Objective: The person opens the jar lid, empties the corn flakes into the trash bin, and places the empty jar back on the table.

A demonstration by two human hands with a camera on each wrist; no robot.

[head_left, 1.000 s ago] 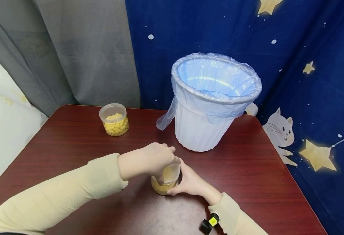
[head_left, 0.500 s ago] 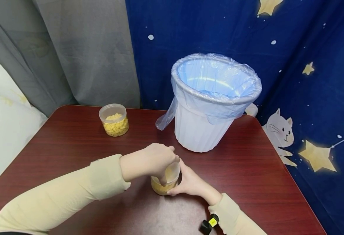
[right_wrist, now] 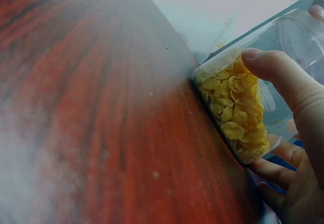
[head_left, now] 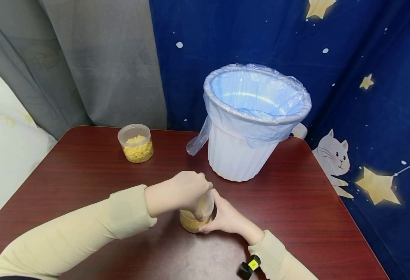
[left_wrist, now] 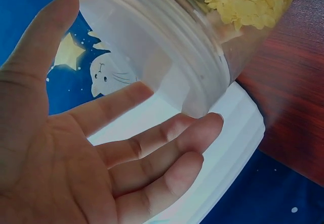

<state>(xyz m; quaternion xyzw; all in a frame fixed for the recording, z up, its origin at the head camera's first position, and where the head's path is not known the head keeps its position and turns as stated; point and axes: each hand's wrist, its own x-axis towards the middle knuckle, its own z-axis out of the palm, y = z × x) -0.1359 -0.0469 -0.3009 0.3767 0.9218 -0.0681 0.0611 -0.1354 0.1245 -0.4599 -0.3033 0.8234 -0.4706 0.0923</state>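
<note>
A grey curtain [head_left: 110, 58] hangs behind the left of the dark red table [head_left: 96, 179], where my head feed shows the far jar [head_left: 138, 144], part-filled with yellow flakes [head_left: 138, 153], upright near the back edge; I'd guess it sits there to leave room in front. Nearer me, the left hand [head_left: 187, 191] arches over the near jar [head_left: 190, 224], bent fingers and thumb holding its rim; that hand covers much of the top, so I can't tell whether a lid is on. This jar stands on the table with flakes in it too, and the right hand [head_left: 226, 214] grips its side, thumb and fingers curled round, probably to steady it. A black device [head_left: 248, 268] sits by the right cuff [head_left: 269, 251]. Behind that hand, the white bin [head_left: 240, 159], lined with a thin plastic bag [head_left: 197, 142], hides part of the starry blue curtain [head_left: 334, 66] and would hamper reaching straight back.
</note>
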